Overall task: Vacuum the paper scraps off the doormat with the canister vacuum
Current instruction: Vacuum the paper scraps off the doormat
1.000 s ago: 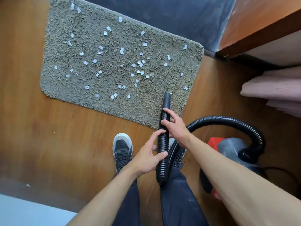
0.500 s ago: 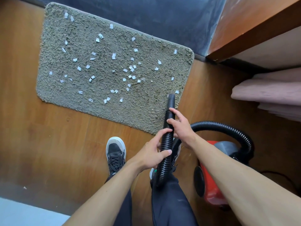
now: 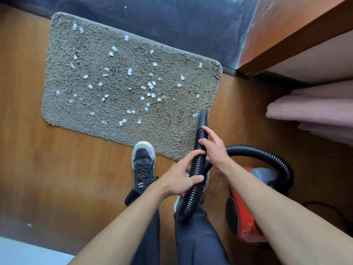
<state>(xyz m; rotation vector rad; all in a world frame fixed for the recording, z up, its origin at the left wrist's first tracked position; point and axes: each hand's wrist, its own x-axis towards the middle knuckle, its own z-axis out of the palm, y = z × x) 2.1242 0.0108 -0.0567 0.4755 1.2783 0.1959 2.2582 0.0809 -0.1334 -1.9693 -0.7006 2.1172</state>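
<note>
Paper scraps [image 3: 129, 71] lie all over the grey doormat [image 3: 91, 50], up ahead of the fingers and mostly off to their left. One scrap sits just beside the black nozzle [image 3: 203, 116], which pokes out past the fingers and points down at the near right edge of the mat. The left hand [image 3: 179, 180] grips the bumpy black hose [image 3: 196, 169], with its fingers [image 3: 191, 157] and thumb curled round it. The right hand [image 3: 214, 150] holds the same hose a bit closer to the nozzle, its fingers [image 3: 209, 131] bent over the top. Behind the right hand's fingers the hose loops round to the red canister vacuum [image 3: 243, 226] on the wooden floor [image 3: 57, 169]. A black and white shoe [image 3: 143, 157] stands just left of the left hand's fingers, its toe at the mat's edge.
</note>
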